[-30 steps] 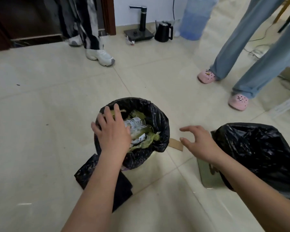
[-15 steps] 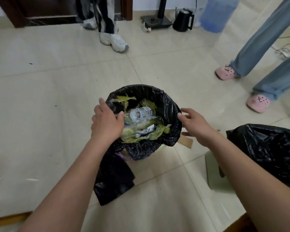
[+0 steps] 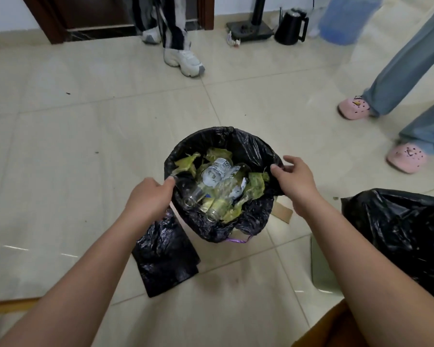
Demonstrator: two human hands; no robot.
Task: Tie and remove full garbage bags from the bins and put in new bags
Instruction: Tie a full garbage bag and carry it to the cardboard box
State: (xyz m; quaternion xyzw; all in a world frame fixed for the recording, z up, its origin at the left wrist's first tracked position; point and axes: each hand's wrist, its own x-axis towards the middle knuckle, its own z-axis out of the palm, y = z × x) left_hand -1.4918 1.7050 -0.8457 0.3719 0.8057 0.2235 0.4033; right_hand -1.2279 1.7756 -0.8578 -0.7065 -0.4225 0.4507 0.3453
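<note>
A small round bin stands on the tiled floor, lined with a full black garbage bag (image 3: 251, 146) holding clear plastic bottles (image 3: 217, 171) and green leafy waste. My left hand (image 3: 150, 199) pinches the bag's rim at the near left side. My right hand (image 3: 295, 180) grips the rim at the right side. A folded black bag (image 3: 166, 256) lies flat on the floor just in front of the bin, under my left forearm. A second bin (image 3: 321, 271) with a black bag (image 3: 401, 236) draped over it stands at the right.
Two people stand nearby: white sneakers (image 3: 183, 61) at the back, pink clogs (image 3: 353, 108) at the right. A black kettle (image 3: 291, 26), a black base and a blue water jug (image 3: 346, 18) line the far wall. A cardboard scrap (image 3: 282, 212) lies beside the bin.
My right hand came in from the right and took hold of the bag's right rim. My left hand slid from over the bin to its near left edge and pinched the rim.
</note>
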